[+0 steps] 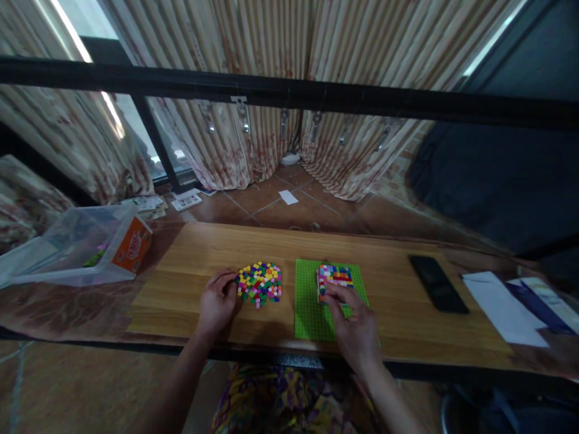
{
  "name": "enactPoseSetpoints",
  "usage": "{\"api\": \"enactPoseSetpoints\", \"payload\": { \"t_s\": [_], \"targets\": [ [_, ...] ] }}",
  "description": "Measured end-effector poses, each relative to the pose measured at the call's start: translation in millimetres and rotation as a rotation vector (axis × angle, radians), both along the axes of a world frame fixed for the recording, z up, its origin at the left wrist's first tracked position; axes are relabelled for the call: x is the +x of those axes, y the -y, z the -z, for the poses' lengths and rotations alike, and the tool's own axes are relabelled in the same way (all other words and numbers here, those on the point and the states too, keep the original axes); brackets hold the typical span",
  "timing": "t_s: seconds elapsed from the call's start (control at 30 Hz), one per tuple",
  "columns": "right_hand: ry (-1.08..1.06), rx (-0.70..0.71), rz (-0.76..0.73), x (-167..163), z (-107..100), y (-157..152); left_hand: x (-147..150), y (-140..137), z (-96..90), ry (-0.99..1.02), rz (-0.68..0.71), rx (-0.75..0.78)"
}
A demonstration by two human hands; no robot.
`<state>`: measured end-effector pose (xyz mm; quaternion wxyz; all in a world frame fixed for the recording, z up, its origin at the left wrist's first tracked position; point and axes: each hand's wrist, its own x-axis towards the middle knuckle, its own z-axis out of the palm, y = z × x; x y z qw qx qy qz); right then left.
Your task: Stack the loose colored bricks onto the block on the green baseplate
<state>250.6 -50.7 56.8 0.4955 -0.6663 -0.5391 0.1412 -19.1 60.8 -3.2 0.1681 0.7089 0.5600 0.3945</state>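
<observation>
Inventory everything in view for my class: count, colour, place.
Wood-grain board: one, brown, foreground
Small cubes: many, multicoloured, mid-board
Studded baseplate: one, green, right of cubes
Block build: one, multicoloured, on baseplate
Smartphone: one, black, board's right
Papers: several, mostly white, far right, floor
Plastic bin: one, clear, far left
Curtains: several, striped beige, background
Rail: one, black, across top
Clips: six, silver, below rail
Patterned clothing: one, purple-yellow, below board
Left hand: one, bare, beside cubes
Right hand: one, bare, at block build

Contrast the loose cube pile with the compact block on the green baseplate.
The pile lies scattered on the wooden board; the block sits tightly packed on the green baseplate. The left hand is beside the pile, the right hand at the block. Both are multicoloured.
</observation>
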Motion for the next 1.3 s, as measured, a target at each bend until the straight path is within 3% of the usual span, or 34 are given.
{"api": "enactPoseSetpoints", "payload": {
  "t_s": [0.2, 0.47, 0.93, 1.3],
  "targets": [
    [-0.133, -0.045, 0.254, 60, 8, -14, -2, -3, 3.1, -0.018, 0.003, 0.015],
    [-0.175, -0.112, 0.321, 77, 23, -30, -1, -2, -0.5, -0.028, 0.008, 0.018],
    [-0.296, -0.034, 0.216, 83, 33, -44, -3, -3, 3.2, -0.044, 0.000, 0.017],
    [-0.175, -0.086, 0.161, 87, 22, -45, -1, -3, -0.3, -0.049, -0.003, 0.006]
  ]
}}
